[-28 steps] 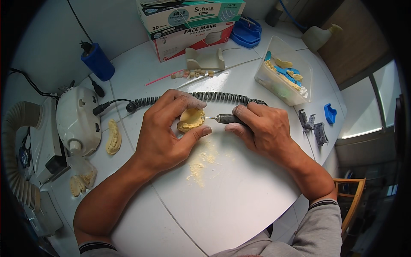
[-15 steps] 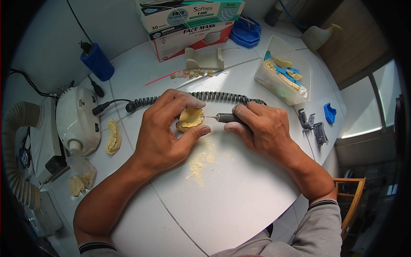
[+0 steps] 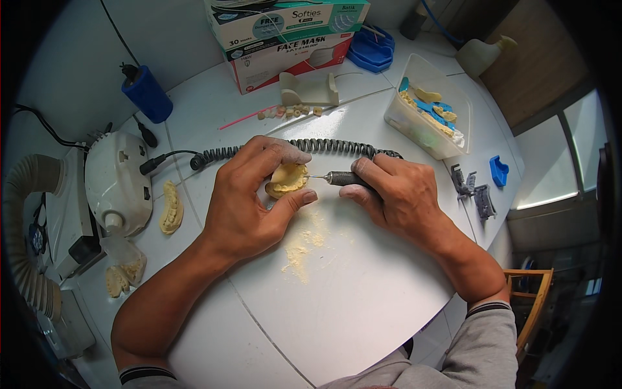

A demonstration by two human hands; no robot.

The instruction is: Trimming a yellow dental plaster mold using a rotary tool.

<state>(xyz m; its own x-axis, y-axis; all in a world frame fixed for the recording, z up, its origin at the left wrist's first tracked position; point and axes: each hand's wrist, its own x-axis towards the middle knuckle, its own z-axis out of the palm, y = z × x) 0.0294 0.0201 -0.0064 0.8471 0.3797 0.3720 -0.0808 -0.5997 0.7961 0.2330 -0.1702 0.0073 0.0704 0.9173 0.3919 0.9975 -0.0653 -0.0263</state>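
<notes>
Between the thumb and fingers of my left hand is a yellow plaster dental model. My right hand grips a black rotary handpiece like a pen, its thin metal bur pointing left. The bur's tip is at the right edge of the model; contact cannot be made out exactly. White dust coats the fingertips of both hands. Below the model, yellow plaster powder lies scattered on the white tabletop. A coiled black cord runs behind both hands.
A white control unit stands at left, beside another yellow dental model and a ribbed hose. Mask boxes stand at the back. A clear plastic tub of plaster pieces and grey hinged parts are at right.
</notes>
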